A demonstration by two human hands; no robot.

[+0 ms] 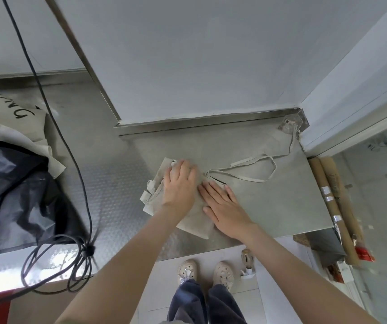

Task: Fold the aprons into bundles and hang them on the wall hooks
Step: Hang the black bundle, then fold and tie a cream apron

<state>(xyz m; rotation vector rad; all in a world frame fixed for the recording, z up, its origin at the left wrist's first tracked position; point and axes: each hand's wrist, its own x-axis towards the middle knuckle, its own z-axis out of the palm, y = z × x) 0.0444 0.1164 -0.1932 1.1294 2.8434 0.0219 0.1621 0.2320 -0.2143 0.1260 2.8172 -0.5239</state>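
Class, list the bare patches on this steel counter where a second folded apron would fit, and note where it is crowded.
Free: counter between the right hand, strap loop and cardboard rolls; also the strip between cable and apron. Crowded: left end, under the black bag.

Apron [195,223] middle covered; black bag [12,195] cropped left

Left hand [180,183]: flat, palm down, fingers straight. Right hand [225,206]: same (just beside it). Forearms bare, extended.
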